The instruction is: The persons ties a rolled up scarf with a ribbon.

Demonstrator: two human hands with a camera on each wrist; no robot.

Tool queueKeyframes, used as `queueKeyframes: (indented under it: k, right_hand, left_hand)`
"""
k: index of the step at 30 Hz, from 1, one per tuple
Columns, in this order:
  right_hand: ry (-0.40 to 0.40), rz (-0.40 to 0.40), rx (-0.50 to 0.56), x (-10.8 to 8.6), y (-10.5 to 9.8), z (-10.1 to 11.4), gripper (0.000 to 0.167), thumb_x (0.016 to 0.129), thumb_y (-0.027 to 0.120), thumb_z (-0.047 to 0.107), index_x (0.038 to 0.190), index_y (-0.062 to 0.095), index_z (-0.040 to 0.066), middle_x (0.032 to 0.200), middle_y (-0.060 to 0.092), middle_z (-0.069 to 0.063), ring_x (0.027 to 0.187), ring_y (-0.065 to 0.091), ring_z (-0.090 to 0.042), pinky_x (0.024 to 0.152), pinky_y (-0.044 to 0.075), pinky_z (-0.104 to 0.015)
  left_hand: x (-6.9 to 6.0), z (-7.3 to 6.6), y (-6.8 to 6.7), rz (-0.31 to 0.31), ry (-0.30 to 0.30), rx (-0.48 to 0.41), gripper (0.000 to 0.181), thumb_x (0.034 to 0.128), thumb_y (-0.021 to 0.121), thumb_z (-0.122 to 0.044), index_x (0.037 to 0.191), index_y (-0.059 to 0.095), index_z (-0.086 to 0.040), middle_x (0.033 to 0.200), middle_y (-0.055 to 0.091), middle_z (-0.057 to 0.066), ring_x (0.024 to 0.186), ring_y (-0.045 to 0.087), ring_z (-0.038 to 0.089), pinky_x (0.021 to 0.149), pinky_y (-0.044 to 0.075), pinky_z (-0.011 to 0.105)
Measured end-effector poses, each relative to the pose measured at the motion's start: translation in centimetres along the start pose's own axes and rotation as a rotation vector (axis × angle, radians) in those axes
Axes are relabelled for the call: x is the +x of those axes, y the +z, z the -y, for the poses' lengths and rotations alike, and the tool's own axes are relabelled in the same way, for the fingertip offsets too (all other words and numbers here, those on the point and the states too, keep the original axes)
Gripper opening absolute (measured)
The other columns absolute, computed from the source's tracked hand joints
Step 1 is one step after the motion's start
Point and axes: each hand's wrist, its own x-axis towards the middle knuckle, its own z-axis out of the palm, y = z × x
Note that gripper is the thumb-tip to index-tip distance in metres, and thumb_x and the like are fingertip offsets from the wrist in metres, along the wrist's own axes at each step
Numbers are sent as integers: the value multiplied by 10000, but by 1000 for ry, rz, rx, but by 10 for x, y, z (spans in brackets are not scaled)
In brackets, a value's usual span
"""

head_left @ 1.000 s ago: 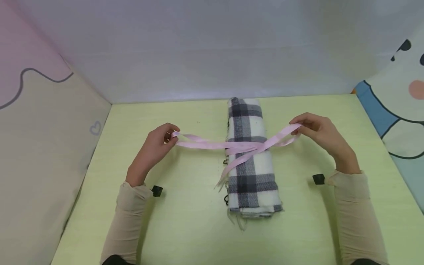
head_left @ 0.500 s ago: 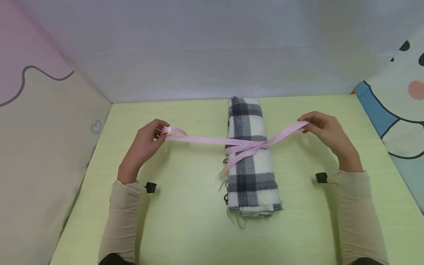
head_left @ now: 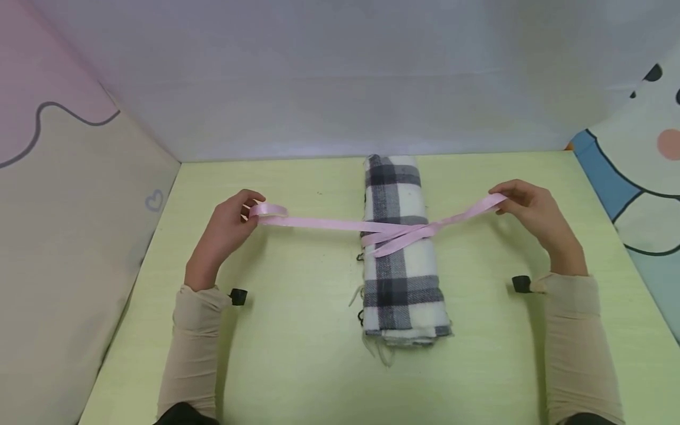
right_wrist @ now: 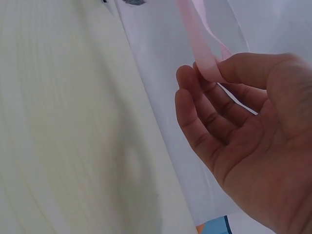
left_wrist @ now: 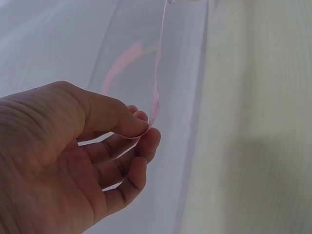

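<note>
A folded black-and-white checked cloth [head_left: 395,295] with fringe lies upright in the head view, a pink ribbon [head_left: 329,224] crossing over its middle. To its left, my left hand [head_left: 223,227] pinches the ribbon, and a short curl loops beside the fingertips. My right hand [head_left: 539,218] holds the other side of the ribbon, raised to the right of the cloth. In the left wrist view, thumb and forefinger of the left hand [left_wrist: 83,156] pinch the ribbon [left_wrist: 155,97]. The right wrist view shows the ribbon [right_wrist: 197,44] folded under the thumb of the right hand [right_wrist: 253,126].
The pale yellow-green table [head_left: 297,366] ends at a whitish back wall [head_left: 340,100]. A cream and pink panel [head_left: 64,236] stands at the left, a cartoon-printed panel [head_left: 637,171] at the right. Small black pieces [head_left: 238,297] stick out at both cuffs.
Both hands have moved outward, away from the cloth, drawing the ribbon straighter. The loose ribbon tail that hung over the cloth's left edge has shortened and now lies on the cloth as part of the crossing.
</note>
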Motion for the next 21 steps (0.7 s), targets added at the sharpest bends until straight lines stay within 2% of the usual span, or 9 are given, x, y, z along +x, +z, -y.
queueKeyframes:
  k: [6,10,15,21]
  right_hand:
    - [43,0,-12,-2,-9,-9,330,1060,585,120,1363,613,-7,1066,676,260,871,700,-22,835,506,-118]
    - [68,-3,-26,-3,-16,-15,329,1059,585,121,1366,611,5,1060,671,278,866,696,-16,830,496,-110]
    - [85,-2,-34,-5,-21,-20,328,1047,592,89,1356,607,-21,1038,669,304,851,691,13,792,528,-121]
    - [114,6,-91,-7,-28,-26,331,1040,582,65,1359,600,-24,1027,623,349,838,650,38,734,523,-142]
  left_hand:
    - [-1,5,-4,-18,-22,17,433,947,436,12,1333,604,-90,1147,678,114,871,596,255,728,462,287]
    - [-2,7,-8,-22,-31,29,422,949,465,5,1339,597,-89,1138,681,105,860,604,247,716,461,296]
    - [-4,14,-13,-22,-49,40,424,963,486,3,1366,578,-92,1155,675,126,955,664,288,754,482,361]
    - [-3,23,-16,-39,-62,59,433,956,492,6,1369,575,-91,1157,673,145,995,659,318,736,470,342]
